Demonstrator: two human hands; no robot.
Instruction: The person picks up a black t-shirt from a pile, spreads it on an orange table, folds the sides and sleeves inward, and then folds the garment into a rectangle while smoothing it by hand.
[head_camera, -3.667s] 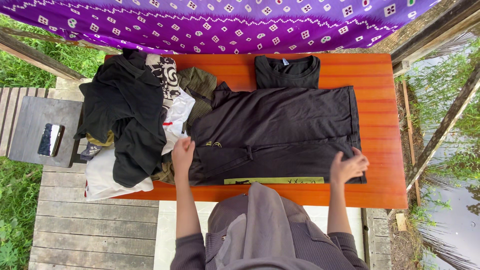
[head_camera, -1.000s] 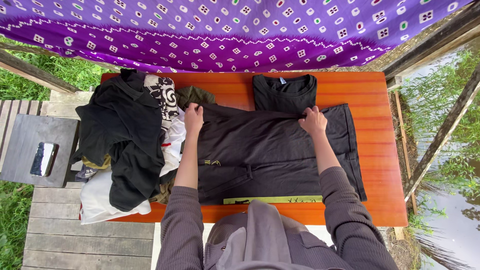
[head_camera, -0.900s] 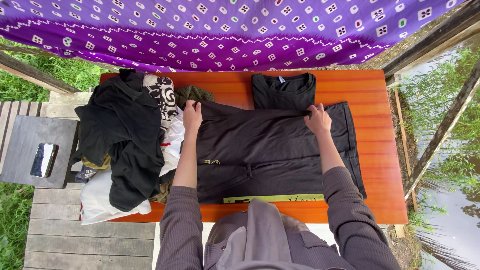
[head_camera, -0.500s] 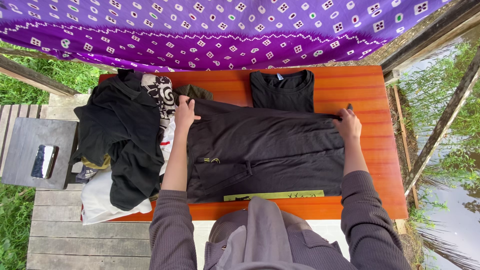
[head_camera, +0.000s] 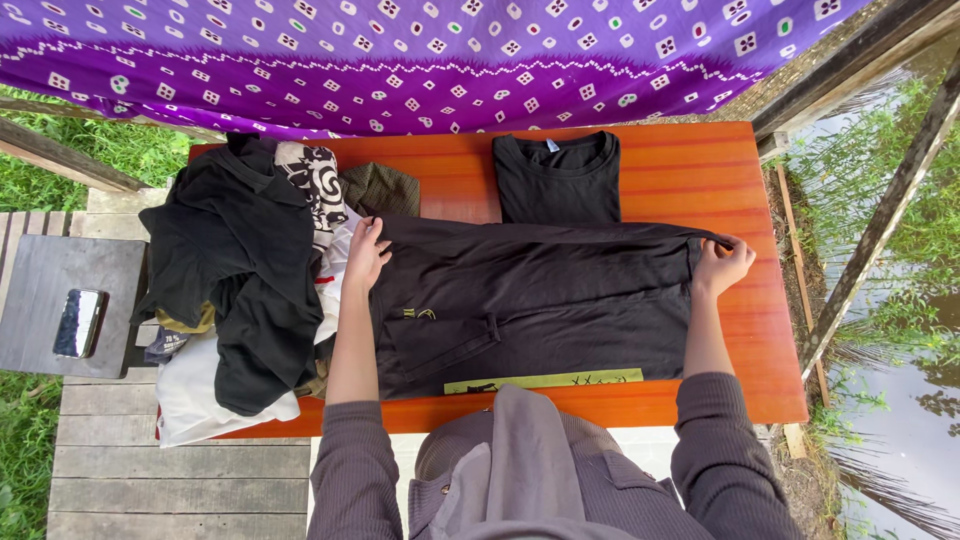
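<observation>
We have the black garment (head_camera: 540, 300) spread flat on the orange counter (head_camera: 740, 180), and both of our grips sit on its far edge: the left hand (head_camera: 366, 252) pinches the fabric at the corner next to the heap of unfolded clothes (head_camera: 240, 270), and the right hand (head_camera: 722, 264) pinches the opposite corner, fingers curled around the cloth. Between the two grips the edge runs nearly straight, with a slight sag in the middle. To do this well, we judge both pinches should stay level and taut, so the fold line lies parallel to the near hem with its yellow strip (head_camera: 545, 380). Just beyond the line between our grips lies a folded black shirt (head_camera: 557, 180); left of the left grip, past the heap, a phone (head_camera: 78, 322) rests on a grey stool.
</observation>
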